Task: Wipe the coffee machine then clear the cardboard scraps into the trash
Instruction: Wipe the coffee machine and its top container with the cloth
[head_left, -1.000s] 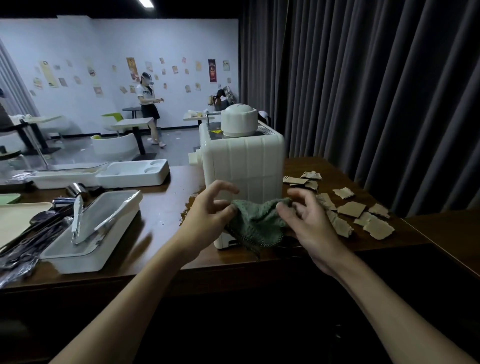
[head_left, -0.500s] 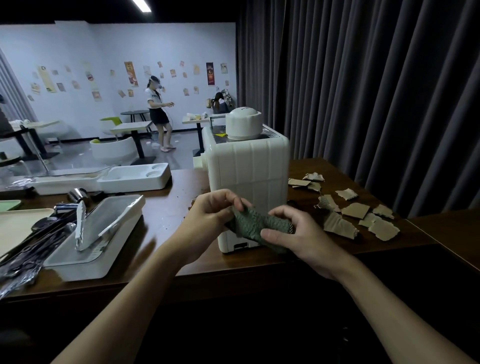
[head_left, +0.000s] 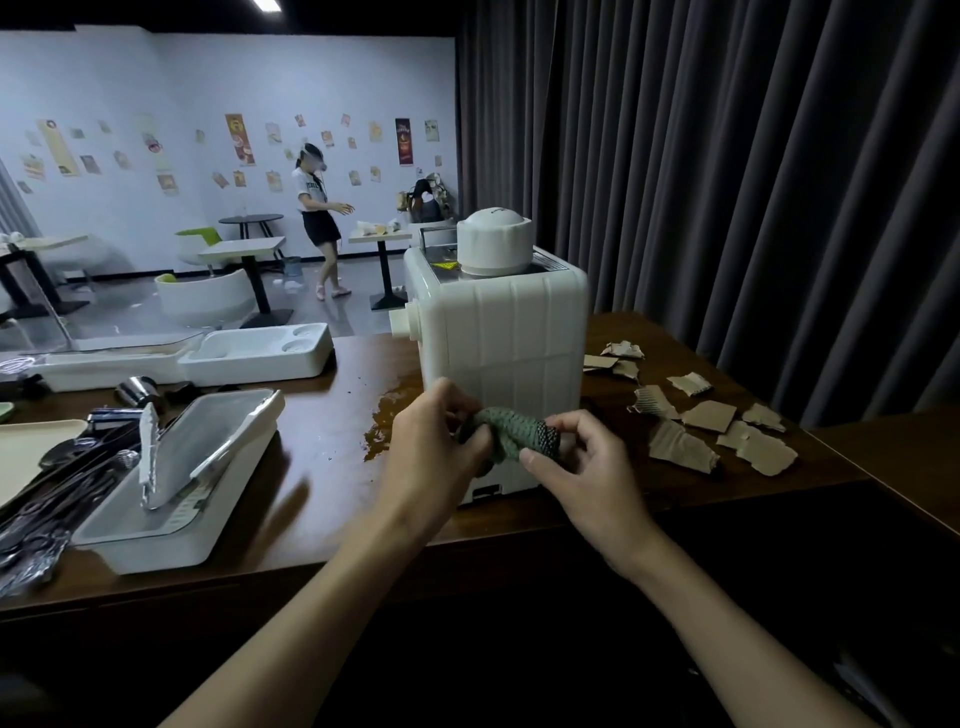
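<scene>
The 2 hands meet at the centre of the frame, low in front of the coffee machine (head_left: 506, 332). The left hand (head_left: 434, 444) grips the left end of a bunched green cloth (head_left: 511, 431) with curled fingers. The right hand (head_left: 587, 465) pinches the cloth's right end between thumb and fingertips. Whether the cloth touches the machine's front cannot be told.

The white coffee machine stands upright on the brown table (head_left: 322, 467), just right of centre, with a round white cap on top. To its right the cardboard scraps (head_left: 709, 415) lie scattered flat on the table, below the dark curtain (head_left: 727, 156).

A brown spill (head_left: 384, 421) marks the table beside the machine's left base. At the lower left sits a white box (head_left: 171, 525) with its lid tilted open. A white tray (head_left: 260, 356) lies farther back. At the upper left a person (head_left: 317, 218) stands in the room beyond.
</scene>
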